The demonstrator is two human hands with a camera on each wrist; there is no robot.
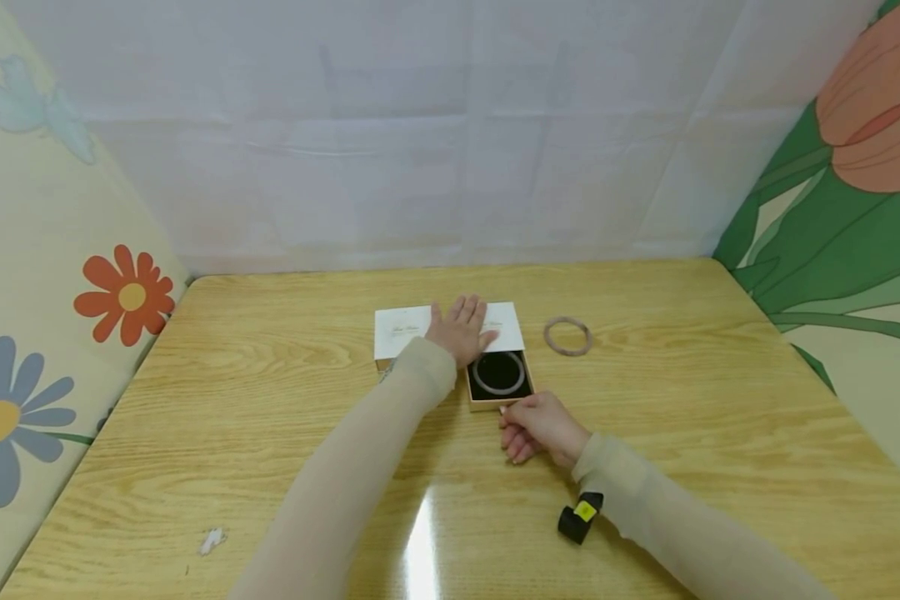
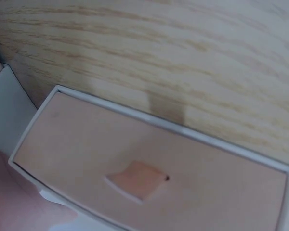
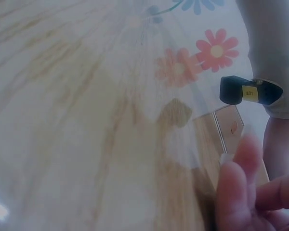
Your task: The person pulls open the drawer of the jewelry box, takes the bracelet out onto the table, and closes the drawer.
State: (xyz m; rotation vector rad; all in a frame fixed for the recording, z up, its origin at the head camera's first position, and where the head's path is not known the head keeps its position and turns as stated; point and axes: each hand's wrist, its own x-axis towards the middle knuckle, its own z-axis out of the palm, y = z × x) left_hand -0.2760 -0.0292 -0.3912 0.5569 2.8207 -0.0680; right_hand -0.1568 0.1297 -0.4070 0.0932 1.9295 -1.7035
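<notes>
A pale mauve, ring-shaped bangle (image 1: 501,393) lies on the black lining of a tan cardboard drawer (image 1: 487,407), partly pulled out of a white-topped box (image 1: 510,333). The right hand (image 1: 543,427) curls at the drawer's front edge, thumb and finger pinching its small tab. The left hand (image 1: 459,332) lies palm-down across that box and a matching closed white box (image 1: 401,325) beside it, fingers straight, thumb apart. Right of the boxes, a second mauve bangle (image 1: 570,353) rests on the wood-grain table (image 1: 285,333). A black wristband with a yellow label (image 1: 579,518) circles the right wrist.
</notes>
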